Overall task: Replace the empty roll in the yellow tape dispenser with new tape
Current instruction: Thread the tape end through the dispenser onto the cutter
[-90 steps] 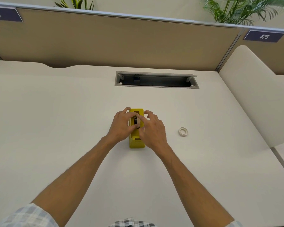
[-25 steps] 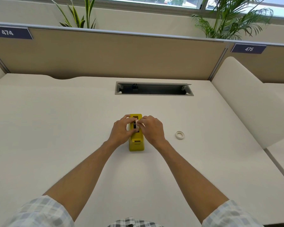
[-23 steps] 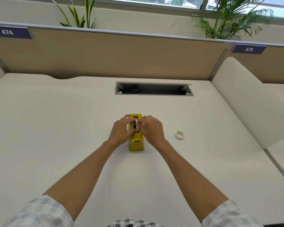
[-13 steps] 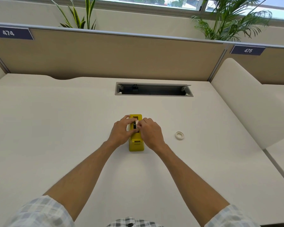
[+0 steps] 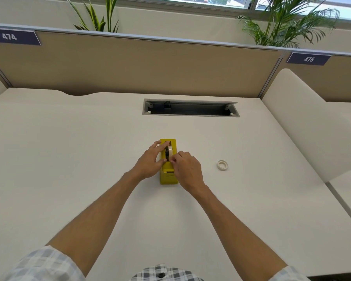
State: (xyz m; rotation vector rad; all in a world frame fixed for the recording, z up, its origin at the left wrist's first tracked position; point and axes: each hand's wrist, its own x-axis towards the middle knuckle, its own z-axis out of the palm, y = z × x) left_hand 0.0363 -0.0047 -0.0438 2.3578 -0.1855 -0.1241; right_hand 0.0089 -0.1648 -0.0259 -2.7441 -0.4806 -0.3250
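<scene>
Left hand (image 5: 149,163) steadying yellow dispenser (image 5: 168,175), right hand (image 5: 187,169) pinching tape end, empty roll (image 5: 222,165) nearby

Yellow dispenser (image 5: 169,175), white roll (image 5: 222,165)

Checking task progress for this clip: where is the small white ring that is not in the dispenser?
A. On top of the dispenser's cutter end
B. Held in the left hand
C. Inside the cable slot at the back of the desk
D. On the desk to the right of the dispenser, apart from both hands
D: the white ring lies flat on the desk, right of the yellow dispenser and clear of the right hand and the left hand.
</scene>
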